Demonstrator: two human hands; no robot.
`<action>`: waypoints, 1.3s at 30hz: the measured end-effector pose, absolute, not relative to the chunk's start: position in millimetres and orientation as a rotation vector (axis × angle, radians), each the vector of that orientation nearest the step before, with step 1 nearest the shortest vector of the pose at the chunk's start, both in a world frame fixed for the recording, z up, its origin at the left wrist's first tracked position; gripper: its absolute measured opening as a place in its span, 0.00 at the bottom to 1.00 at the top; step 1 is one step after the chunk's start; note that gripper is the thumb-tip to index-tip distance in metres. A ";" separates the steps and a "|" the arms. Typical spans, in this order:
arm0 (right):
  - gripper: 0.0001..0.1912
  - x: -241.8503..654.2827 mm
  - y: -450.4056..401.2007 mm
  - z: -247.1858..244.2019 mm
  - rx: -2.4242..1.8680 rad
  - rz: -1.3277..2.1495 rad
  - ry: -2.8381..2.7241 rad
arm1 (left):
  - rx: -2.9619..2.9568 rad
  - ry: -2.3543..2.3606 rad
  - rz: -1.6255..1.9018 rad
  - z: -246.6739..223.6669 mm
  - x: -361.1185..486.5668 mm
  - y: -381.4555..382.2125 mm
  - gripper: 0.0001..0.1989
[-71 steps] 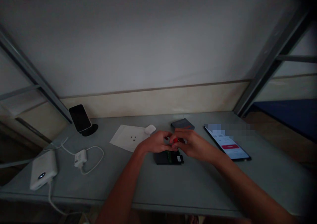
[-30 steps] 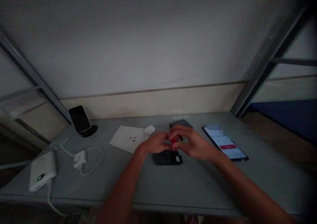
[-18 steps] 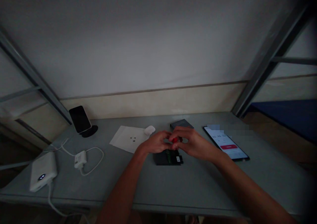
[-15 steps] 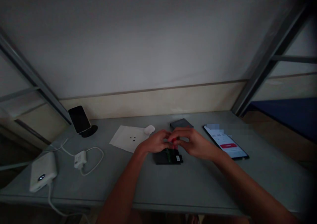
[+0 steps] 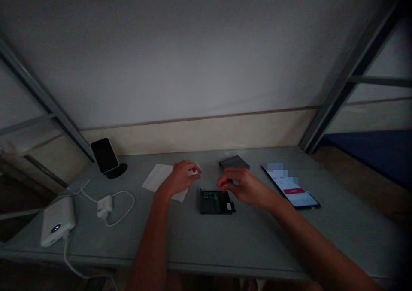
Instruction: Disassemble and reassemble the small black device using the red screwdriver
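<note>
My right hand (image 5: 240, 185) pinches a small red tool (image 5: 224, 184) above the right part of a black case with a green circuit board (image 5: 218, 201), which lies flat on the table. Over the white paper (image 5: 156, 177), my left hand (image 5: 183, 177) has its fingers curled around a small white object (image 5: 195, 171) at the paper's back right. Most of that object is hidden by the fingers. Behind my right hand lies a dark grey box-like cover (image 5: 234, 162).
A tablet (image 5: 291, 188) with a lit screen lies on the right. On the left stand a phone on a stand (image 5: 104, 156), a white power bank (image 5: 58, 222) and a white adapter with cable (image 5: 104, 206). Metal posts rise at both sides of the grey table (image 5: 251, 248).
My left hand has moved left and back, off the circuit board and onto the white object by the paper. My right hand has stayed over the board with the red tool.
</note>
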State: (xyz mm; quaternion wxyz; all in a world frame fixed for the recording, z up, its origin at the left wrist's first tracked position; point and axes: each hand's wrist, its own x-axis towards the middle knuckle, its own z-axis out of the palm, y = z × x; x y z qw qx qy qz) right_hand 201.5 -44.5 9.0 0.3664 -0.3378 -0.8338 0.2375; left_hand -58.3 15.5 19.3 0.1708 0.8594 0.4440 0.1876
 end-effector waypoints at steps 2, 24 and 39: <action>0.11 200.9 -44.8 9.4 -0.870 0.631 -2.126 | 2.422 1.675 0.477 22.8 -90.5 13.6 0.08; 0.08 195.4 -39.9 -2.8 -0.875 0.728 -2.067 | 2.472 1.831 0.210 -12.2 -129.6 -9.5 0.10; 0.10 197.5 -36.2 -4.1 -0.886 0.690 -1.889 | 2.386 1.361 0.577 7.4 -59.7 -42.8 0.10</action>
